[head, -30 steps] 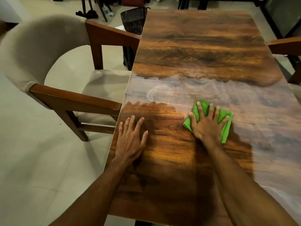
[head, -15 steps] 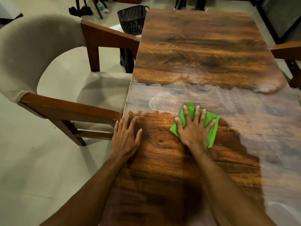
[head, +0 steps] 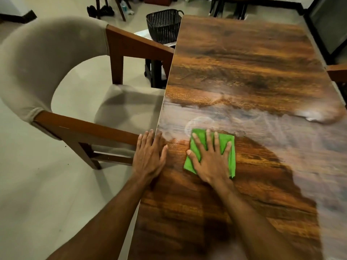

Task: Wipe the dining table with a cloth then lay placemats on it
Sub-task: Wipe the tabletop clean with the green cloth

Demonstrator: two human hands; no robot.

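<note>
The right hand [head: 211,160] presses flat, fingers spread, on the green cloth [head: 228,147] on the dining table [head: 244,72]. The left hand [head: 149,156] lies flat at the table's edge, perhaps overhanging it.

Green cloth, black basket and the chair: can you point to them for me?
green cloth [head: 189,164]: head view, on its bare lower left corner.
black basket [head: 163,25]: head view, on its ribbed side wall.
chair [head: 47,59]: head view, on its beige padded backrest.

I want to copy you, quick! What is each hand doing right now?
Left hand: open, flat on the table edge, holding nothing.
Right hand: open, fingers spread, pressing the green cloth onto the table.
</note>
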